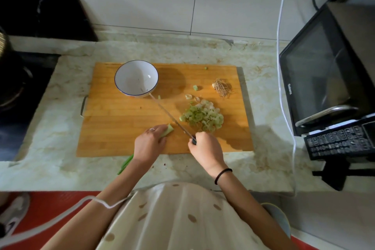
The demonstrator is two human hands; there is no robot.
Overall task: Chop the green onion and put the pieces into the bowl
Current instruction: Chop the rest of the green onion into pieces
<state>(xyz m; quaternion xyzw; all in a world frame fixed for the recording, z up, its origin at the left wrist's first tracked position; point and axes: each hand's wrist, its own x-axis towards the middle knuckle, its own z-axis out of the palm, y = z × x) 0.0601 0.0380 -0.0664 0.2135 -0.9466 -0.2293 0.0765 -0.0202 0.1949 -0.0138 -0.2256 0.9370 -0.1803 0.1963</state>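
One microwave (324,79) marked "Galanz" stands right of one cutting board (121,119), on which the left hand (149,144) holds one green onion (168,130) under curled fingers, the right hand (205,148) grips one knife (168,114) beside one pile of cut pieces (203,116), and one bowl (134,75) sits far-left.

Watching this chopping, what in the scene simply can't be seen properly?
- Head view: the middle of the green onion is covered by the left hand and forearm; only its cut end and leaf tips show.
- The handle of the knife is hidden inside the right hand.
- Specks in the bowl are too small to identify.
- The stove is dark and cut off by the left edge.
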